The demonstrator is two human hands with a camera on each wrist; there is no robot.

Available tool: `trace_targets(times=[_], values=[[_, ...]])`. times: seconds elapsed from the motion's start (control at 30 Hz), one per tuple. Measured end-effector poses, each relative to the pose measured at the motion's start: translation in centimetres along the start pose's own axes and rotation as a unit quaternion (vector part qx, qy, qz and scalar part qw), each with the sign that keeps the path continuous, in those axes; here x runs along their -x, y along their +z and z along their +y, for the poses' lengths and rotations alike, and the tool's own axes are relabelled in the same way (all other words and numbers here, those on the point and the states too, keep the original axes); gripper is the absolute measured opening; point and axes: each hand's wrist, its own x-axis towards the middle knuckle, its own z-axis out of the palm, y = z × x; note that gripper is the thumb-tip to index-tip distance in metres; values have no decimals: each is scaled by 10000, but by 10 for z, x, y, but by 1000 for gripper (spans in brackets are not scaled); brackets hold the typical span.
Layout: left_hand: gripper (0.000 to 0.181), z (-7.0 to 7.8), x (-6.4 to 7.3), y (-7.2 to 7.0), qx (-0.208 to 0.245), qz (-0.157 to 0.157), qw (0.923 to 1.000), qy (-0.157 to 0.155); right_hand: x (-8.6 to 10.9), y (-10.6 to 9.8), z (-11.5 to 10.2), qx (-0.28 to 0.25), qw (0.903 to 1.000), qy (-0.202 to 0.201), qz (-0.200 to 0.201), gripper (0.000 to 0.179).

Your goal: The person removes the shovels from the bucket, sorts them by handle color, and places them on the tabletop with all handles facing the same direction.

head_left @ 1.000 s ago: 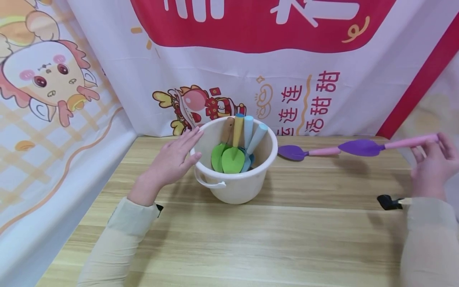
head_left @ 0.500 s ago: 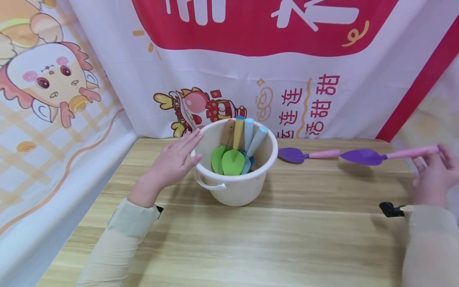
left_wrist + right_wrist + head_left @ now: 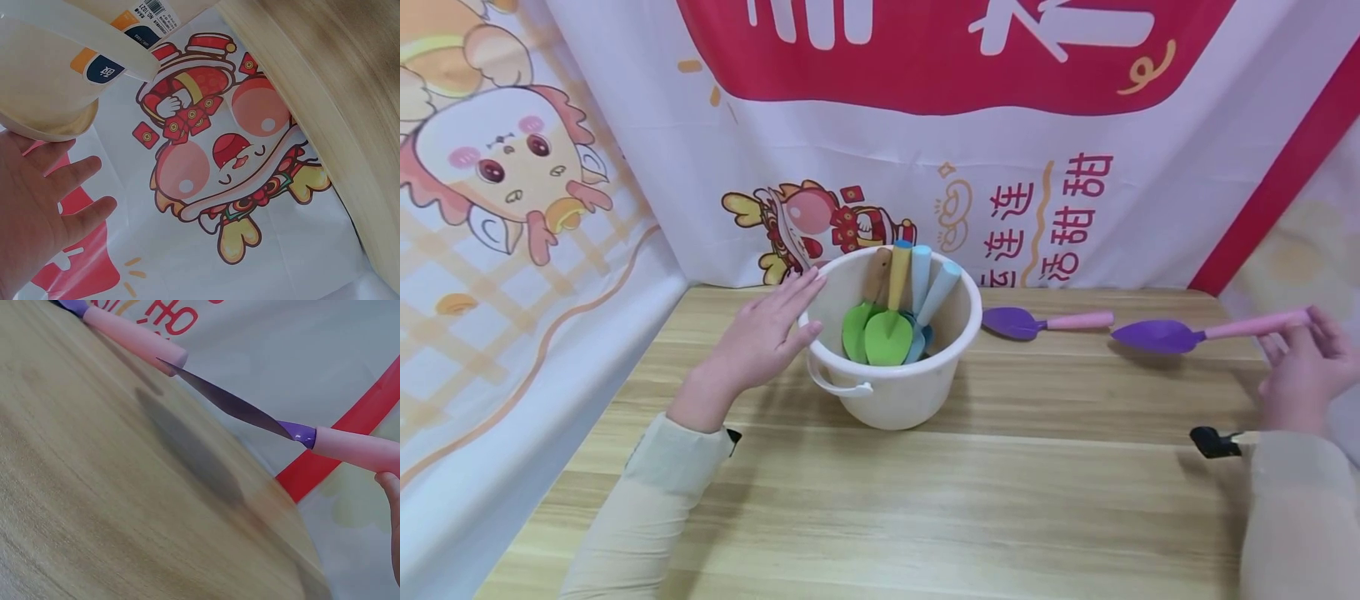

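Observation:
My right hand pinches the pink handle end of a purple garden trowel, held above the wooden table with its shadow below in the right wrist view. Its blade tip points left, close to the handle of a second purple trowel that lies on the table. My left hand rests with straight fingers on the left rim of a white bucket. Inside the bucket stand green trowels with yellow and brown handles, and tools with light blue handles.
The wooden table reaches back to a white cloth printed with red and cartoon figures. Another printed cloth hangs along the left side. The bucket's white handle hangs at its front left.
My right hand has lowered the purple trowel toward the table, mostly in the first half second. The left hand and the bucket have stayed in place.

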Motion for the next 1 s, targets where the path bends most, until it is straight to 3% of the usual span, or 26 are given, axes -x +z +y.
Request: trace_targets(times=[0.43,0.73,1.0], values=[[69,1,0,-1,-2,-22,10000,-15,-1,-6,13,329,9992,88,203,31],[66,3,0,-1,21,-22,10000,17,-7,-6,18,-39,9988,334,355,34],[70,0,-1,-1,-26,11,10000,40,-9,-2,21,-23,9963,508,695,35]])
